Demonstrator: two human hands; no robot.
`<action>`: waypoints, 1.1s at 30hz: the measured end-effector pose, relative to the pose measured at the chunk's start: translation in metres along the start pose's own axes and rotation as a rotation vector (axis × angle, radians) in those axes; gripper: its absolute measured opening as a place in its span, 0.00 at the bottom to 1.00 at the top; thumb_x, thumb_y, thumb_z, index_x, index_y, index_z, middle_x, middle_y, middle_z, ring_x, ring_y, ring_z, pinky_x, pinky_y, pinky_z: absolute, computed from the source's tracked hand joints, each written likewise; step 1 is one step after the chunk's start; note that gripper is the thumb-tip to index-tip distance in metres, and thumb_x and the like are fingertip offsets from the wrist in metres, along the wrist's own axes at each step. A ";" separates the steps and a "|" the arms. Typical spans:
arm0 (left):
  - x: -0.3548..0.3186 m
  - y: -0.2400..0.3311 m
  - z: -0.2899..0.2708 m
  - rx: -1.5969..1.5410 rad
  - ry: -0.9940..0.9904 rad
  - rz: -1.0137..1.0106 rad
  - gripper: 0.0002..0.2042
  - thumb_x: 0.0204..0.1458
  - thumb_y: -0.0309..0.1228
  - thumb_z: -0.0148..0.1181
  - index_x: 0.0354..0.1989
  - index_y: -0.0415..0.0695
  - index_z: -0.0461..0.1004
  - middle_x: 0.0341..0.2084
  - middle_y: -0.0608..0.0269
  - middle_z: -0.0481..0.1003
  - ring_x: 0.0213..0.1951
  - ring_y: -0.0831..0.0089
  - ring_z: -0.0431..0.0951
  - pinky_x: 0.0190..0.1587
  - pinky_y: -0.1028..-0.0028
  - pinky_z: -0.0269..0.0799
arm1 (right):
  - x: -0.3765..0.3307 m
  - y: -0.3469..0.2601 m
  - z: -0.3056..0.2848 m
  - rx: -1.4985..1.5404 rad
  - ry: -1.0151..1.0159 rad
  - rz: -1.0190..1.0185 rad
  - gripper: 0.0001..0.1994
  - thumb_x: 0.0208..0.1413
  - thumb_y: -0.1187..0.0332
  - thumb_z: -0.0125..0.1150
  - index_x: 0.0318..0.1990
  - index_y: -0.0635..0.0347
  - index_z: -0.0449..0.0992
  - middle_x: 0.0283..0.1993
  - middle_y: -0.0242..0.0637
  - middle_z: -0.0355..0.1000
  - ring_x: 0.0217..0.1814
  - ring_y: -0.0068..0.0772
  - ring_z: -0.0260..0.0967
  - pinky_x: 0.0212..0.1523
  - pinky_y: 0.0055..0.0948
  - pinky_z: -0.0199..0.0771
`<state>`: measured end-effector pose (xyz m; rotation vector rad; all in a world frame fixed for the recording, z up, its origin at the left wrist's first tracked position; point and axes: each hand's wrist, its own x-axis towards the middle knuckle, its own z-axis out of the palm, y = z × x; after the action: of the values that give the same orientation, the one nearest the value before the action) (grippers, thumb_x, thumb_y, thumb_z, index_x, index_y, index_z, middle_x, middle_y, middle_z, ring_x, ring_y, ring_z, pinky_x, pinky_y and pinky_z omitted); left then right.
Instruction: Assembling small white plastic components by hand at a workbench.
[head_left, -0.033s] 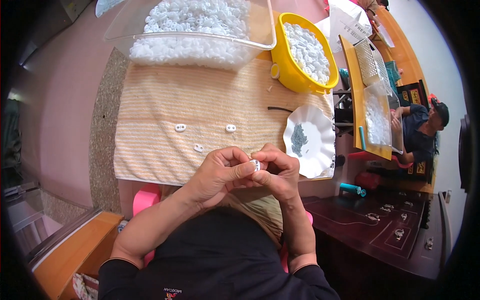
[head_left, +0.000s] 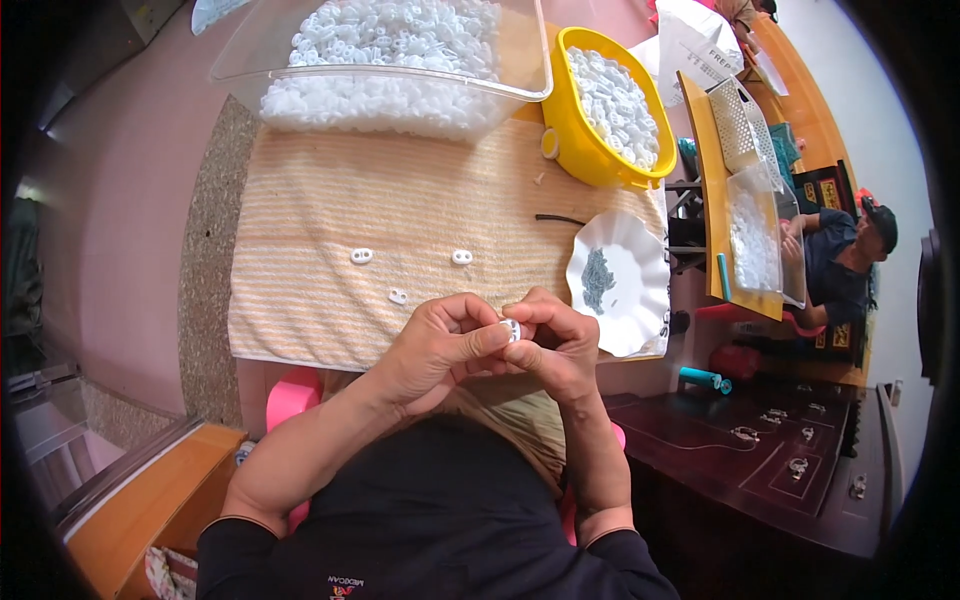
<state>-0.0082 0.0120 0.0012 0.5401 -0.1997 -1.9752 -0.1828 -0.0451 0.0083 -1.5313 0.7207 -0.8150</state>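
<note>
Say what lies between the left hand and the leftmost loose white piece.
Head view: a second white piece, on the striped towel between the left hand and leftmost piece.

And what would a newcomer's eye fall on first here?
Probably the yellow oval plastic tub of small white pieces, at the striped beige cloth's far right. Left of it stands a large clear plastic bin, similarly filled. Nearer, the left hand and right hand pinch one white plastic piece.

Pinkish floor point(head_left: 125, 190) with a speckled strip point(head_left: 208, 240)
</note>
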 end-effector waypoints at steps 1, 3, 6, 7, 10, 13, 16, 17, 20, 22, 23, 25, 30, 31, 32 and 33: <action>0.000 -0.001 -0.001 0.001 -0.002 0.003 0.04 0.54 0.28 0.61 0.33 0.42 0.73 0.30 0.65 0.76 0.32 0.80 0.76 0.35 0.80 0.76 | 0.000 -0.001 0.000 -0.002 -0.002 -0.003 0.17 0.44 0.73 0.71 0.43 0.68 0.76 0.32 0.32 0.68 0.32 0.20 0.63 0.34 0.18 0.63; 0.001 -0.002 -0.004 0.017 -0.027 0.034 0.05 0.54 0.29 0.61 0.34 0.42 0.73 0.30 0.65 0.75 0.32 0.80 0.76 0.35 0.80 0.76 | 0.001 -0.004 0.001 -0.065 -0.010 -0.067 0.18 0.44 0.73 0.71 0.44 0.68 0.76 0.33 0.32 0.68 0.33 0.20 0.62 0.35 0.18 0.63; 0.000 -0.001 -0.002 0.010 -0.049 0.027 0.05 0.55 0.29 0.59 0.35 0.42 0.73 0.31 0.65 0.75 0.32 0.79 0.76 0.36 0.80 0.76 | 0.000 -0.005 0.003 -0.046 0.020 -0.093 0.18 0.45 0.73 0.71 0.44 0.68 0.75 0.33 0.32 0.67 0.33 0.21 0.62 0.35 0.18 0.63; 0.000 -0.001 -0.002 0.011 -0.051 0.029 0.05 0.55 0.29 0.59 0.35 0.42 0.73 0.31 0.65 0.75 0.32 0.79 0.76 0.36 0.80 0.76 | 0.000 -0.006 0.004 -0.048 0.018 -0.096 0.18 0.45 0.73 0.71 0.44 0.68 0.75 0.33 0.32 0.67 0.33 0.21 0.62 0.35 0.18 0.63; 0.001 -0.001 -0.002 -0.004 -0.070 0.040 0.05 0.56 0.29 0.59 0.37 0.42 0.72 0.31 0.66 0.75 0.32 0.79 0.76 0.36 0.80 0.76 | 0.000 -0.010 0.005 -0.071 0.057 -0.063 0.15 0.42 0.76 0.70 0.41 0.66 0.76 0.34 0.37 0.71 0.34 0.27 0.69 0.36 0.23 0.70; 0.001 -0.001 -0.002 -0.010 -0.080 0.033 0.05 0.56 0.29 0.58 0.37 0.42 0.72 0.31 0.65 0.75 0.33 0.78 0.76 0.36 0.79 0.76 | -0.002 -0.010 0.005 -0.069 0.067 -0.081 0.16 0.43 0.76 0.70 0.41 0.66 0.76 0.33 0.36 0.70 0.35 0.27 0.69 0.36 0.23 0.69; 0.000 -0.001 -0.001 -0.017 -0.092 0.037 0.05 0.56 0.29 0.58 0.37 0.42 0.72 0.32 0.65 0.75 0.33 0.77 0.76 0.37 0.78 0.77 | -0.004 -0.010 0.006 -0.065 0.084 -0.051 0.16 0.43 0.76 0.70 0.41 0.66 0.75 0.33 0.36 0.70 0.34 0.27 0.69 0.36 0.22 0.69; 0.000 -0.001 -0.001 -0.018 -0.095 0.035 0.05 0.56 0.29 0.58 0.37 0.42 0.72 0.32 0.65 0.75 0.33 0.77 0.76 0.37 0.78 0.77 | -0.005 -0.008 0.005 -0.058 0.073 -0.070 0.16 0.44 0.76 0.69 0.43 0.67 0.75 0.34 0.34 0.68 0.34 0.23 0.66 0.35 0.18 0.66; 0.000 -0.001 -0.001 -0.022 -0.105 0.032 0.06 0.56 0.30 0.58 0.37 0.42 0.72 0.32 0.65 0.75 0.33 0.77 0.76 0.37 0.78 0.77 | -0.005 -0.008 0.006 -0.069 0.062 -0.097 0.17 0.45 0.76 0.69 0.45 0.68 0.75 0.34 0.32 0.66 0.33 0.19 0.62 0.33 0.15 0.63; 0.000 -0.001 -0.002 -0.027 -0.112 0.032 0.06 0.56 0.30 0.58 0.37 0.42 0.72 0.32 0.65 0.75 0.33 0.78 0.76 0.37 0.78 0.77 | -0.005 -0.008 0.006 -0.087 0.062 -0.106 0.17 0.45 0.76 0.69 0.45 0.68 0.75 0.34 0.32 0.66 0.33 0.19 0.62 0.33 0.15 0.63; 0.000 -0.001 -0.002 -0.025 -0.111 0.028 0.06 0.56 0.30 0.58 0.37 0.42 0.73 0.32 0.65 0.75 0.33 0.78 0.76 0.37 0.78 0.77 | -0.005 -0.008 0.006 -0.106 0.062 -0.123 0.17 0.45 0.76 0.69 0.44 0.68 0.75 0.34 0.32 0.66 0.33 0.19 0.62 0.32 0.15 0.62; 0.000 -0.001 -0.002 -0.023 -0.111 0.025 0.06 0.56 0.29 0.59 0.37 0.41 0.73 0.32 0.65 0.75 0.33 0.78 0.76 0.37 0.78 0.77 | -0.005 -0.009 0.006 -0.127 0.061 -0.142 0.16 0.45 0.76 0.69 0.44 0.68 0.76 0.33 0.32 0.67 0.33 0.19 0.62 0.32 0.15 0.62; -0.001 -0.003 -0.004 -0.017 -0.110 0.051 0.05 0.55 0.28 0.60 0.35 0.41 0.73 0.30 0.64 0.75 0.33 0.78 0.76 0.37 0.78 0.76 | -0.002 -0.027 0.008 -0.368 0.019 -0.026 0.14 0.45 0.66 0.67 0.39 0.63 0.77 0.30 0.37 0.70 0.33 0.33 0.69 0.34 0.27 0.68; -0.001 -0.004 -0.003 -0.015 -0.113 0.052 0.05 0.55 0.28 0.60 0.35 0.41 0.73 0.30 0.64 0.75 0.33 0.78 0.76 0.37 0.78 0.76 | -0.002 -0.028 0.008 -0.370 0.020 -0.029 0.14 0.45 0.66 0.67 0.39 0.63 0.77 0.30 0.37 0.70 0.33 0.33 0.69 0.34 0.27 0.68; -0.001 -0.004 -0.002 -0.016 -0.117 0.054 0.05 0.55 0.28 0.60 0.35 0.41 0.73 0.30 0.64 0.75 0.33 0.78 0.76 0.38 0.78 0.76 | -0.002 -0.030 0.008 -0.380 0.007 -0.029 0.14 0.46 0.65 0.66 0.38 0.63 0.77 0.30 0.37 0.70 0.33 0.33 0.69 0.34 0.27 0.67; -0.002 -0.004 -0.001 -0.017 -0.121 0.056 0.04 0.55 0.28 0.60 0.35 0.41 0.73 0.30 0.64 0.75 0.33 0.78 0.76 0.38 0.78 0.75 | -0.002 -0.031 0.008 -0.390 -0.007 -0.029 0.14 0.46 0.64 0.66 0.38 0.63 0.78 0.30 0.38 0.69 0.32 0.33 0.68 0.34 0.27 0.67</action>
<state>-0.0099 0.0153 -0.0008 0.3998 -0.2700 -1.9543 -0.1774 -0.0351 0.0384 -1.8949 0.8915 -0.7173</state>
